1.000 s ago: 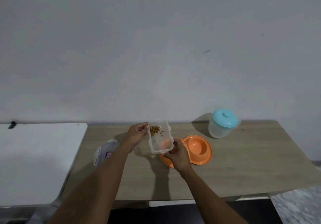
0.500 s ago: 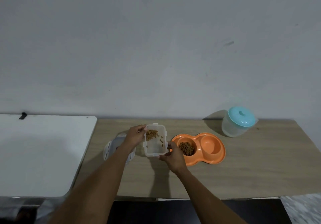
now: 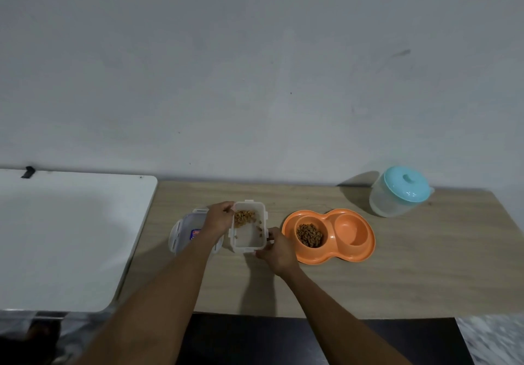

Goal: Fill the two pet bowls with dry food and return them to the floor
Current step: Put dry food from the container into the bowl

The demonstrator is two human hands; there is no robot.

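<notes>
An orange double pet bowl (image 3: pixel 360 254) lies on the wooden table (image 3: pixel 397 274). Its left well holds brown dry food (image 3: pixel 309 235); its right well (image 3: pixel 350 227) is bare. Left of the bowl, both hands hold a clear rectangular food container (image 3: pixel 247 239) with a little kibble at its far end. My left hand (image 3: pixel 219 217) grips the container's far left corner. My right hand (image 3: pixel 276 250) pinches its near right corner. The container's clear lid (image 3: pixel 181 233) lies on the table under my left forearm.
A clear tub with a turquoise lid (image 3: pixel 401 191) stands at the back right of the table. A white table (image 3: pixel 65 237) adjoins on the left. A grey wall runs behind both. Dark floor shows below the table's front edge.
The container has come away from over the orange bowl to its left and sits more level. The bowl's left well now shows food. The view has shifted left.
</notes>
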